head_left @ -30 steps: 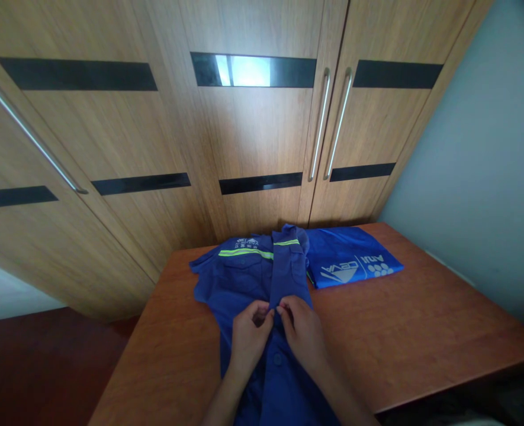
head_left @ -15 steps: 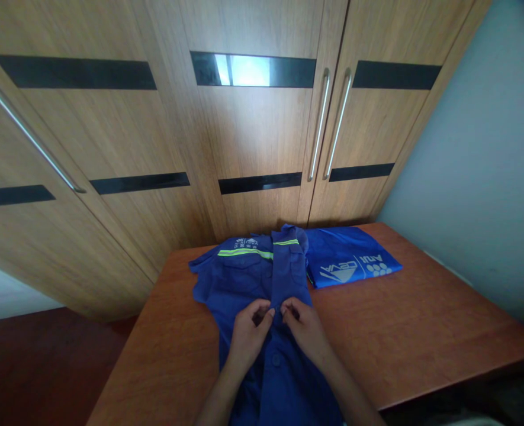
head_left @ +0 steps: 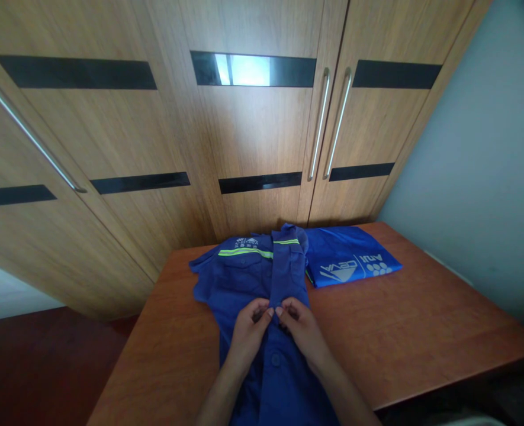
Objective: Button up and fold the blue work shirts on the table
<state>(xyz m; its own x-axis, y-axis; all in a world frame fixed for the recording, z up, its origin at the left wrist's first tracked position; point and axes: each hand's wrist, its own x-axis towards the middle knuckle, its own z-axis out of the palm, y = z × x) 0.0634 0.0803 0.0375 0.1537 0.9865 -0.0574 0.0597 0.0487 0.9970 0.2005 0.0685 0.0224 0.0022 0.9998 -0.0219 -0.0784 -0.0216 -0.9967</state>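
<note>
A dark blue work shirt (head_left: 244,284) with yellow-green reflective stripes lies front up on the table, its collar toward the cupboard. My left hand (head_left: 250,325) pinches the left side of the front placket between thumb and fingers. Close beside it, my right hand (head_left: 301,328) pinches the placket from the other side, the two thumb tips almost meeting. Whatever is between the fingertips is covered by them. Lower on the placket a round button (head_left: 275,360) shows.
A folded bright blue item with white print (head_left: 354,254) lies right of the shirt at the back of the brown table (head_left: 404,331). Behind stands a wooden cupboard (head_left: 257,130) with metal handles. A pale wall (head_left: 488,177) rises on the right.
My right hand has shifted slightly left, bringing its fingertips closer to those of my left hand on the placket. The shirt stays in place.
</note>
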